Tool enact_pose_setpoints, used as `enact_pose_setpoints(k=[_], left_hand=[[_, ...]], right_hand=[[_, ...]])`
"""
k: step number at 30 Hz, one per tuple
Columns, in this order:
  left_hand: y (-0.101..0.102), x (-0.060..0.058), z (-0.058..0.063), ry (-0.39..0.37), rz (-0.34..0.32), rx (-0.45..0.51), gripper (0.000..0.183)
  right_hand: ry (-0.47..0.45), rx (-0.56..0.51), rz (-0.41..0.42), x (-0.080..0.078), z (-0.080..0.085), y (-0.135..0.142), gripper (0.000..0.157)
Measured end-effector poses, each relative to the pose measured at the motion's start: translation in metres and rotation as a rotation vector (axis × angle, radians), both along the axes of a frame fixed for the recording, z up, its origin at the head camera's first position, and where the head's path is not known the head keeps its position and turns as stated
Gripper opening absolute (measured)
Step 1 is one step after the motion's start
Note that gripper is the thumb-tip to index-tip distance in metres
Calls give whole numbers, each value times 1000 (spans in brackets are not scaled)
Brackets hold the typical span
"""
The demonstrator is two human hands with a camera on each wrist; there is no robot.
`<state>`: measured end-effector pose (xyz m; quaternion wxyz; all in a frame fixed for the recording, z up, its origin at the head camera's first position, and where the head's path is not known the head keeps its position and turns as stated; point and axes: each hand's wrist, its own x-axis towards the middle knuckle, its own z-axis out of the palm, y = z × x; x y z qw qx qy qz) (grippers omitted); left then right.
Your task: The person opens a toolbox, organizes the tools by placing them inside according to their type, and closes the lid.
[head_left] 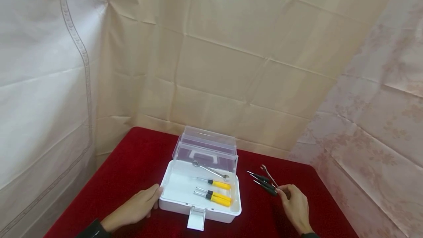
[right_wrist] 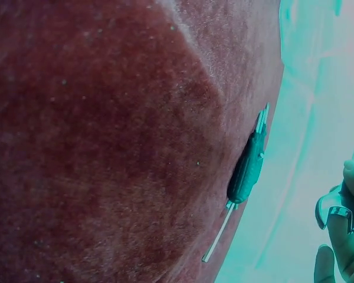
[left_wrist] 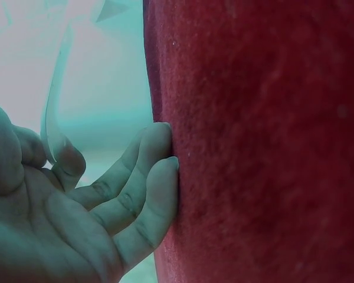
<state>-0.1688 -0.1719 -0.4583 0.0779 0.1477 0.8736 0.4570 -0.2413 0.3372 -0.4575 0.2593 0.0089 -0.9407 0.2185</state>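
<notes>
The right hand (head_left: 295, 205) pinched a wrench (head_left: 270, 176), toolbox (head_left: 175, 206) to its left.
Wrench pointed toward the far edge of the bench (head_left: 135, 168); left hand (head_left: 143, 203) gripped toolbox's left edge.

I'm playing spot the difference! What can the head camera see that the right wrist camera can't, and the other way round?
Only the head camera shows the left hand at the box, the lid, the yellow screwdrivers and the lying wrench.

Only the right wrist camera shows the near end of the held wrench, beside the fingers; the hand hides that end from the head camera.

Both show the right hand, part of the held wrench, black tools and red cloth.
</notes>
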Motion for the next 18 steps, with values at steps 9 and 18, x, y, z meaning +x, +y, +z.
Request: enact_pose_setpoints(k=[9,18], left_hand=[[-1,0,0,-6,0,0,32],[-1,0,1,-7,-5,2,32]], right_hand=[[28,9,6,-1,1,-6,9],[41,7,21,-2,-1,-11,10]])
